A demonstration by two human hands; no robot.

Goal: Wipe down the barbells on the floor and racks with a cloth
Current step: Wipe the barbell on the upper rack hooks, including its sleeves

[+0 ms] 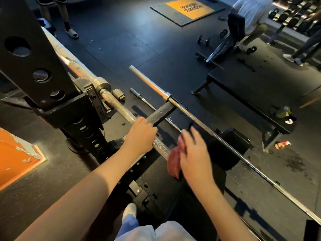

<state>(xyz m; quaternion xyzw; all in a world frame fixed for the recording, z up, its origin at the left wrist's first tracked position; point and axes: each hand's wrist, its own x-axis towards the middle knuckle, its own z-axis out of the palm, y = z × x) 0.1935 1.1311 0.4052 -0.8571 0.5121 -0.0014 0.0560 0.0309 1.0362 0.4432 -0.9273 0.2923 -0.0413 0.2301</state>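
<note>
The racked barbell (119, 107) rests in the hook of the rack (43, 66), its knurled shaft running toward the person. The left hand (140, 134) steadies the shaft, fingers curled fully round it. Just beside it, the right hand (194, 153) lays the red cloth (173, 162) against the shaft; blur hides whether its fingers close on the cloth. For a good wipe, the cloth should wrap the knurling and travel lengthwise under firm pressure. A floor mat (191, 7) reads "HAMMER STRENGTH"; the hook's lettering is illegible.

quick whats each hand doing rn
left hand: grips the racked barbell shaft.
right hand: open, fingers straight, laid over the red cloth at that bar; blurred.
</note>
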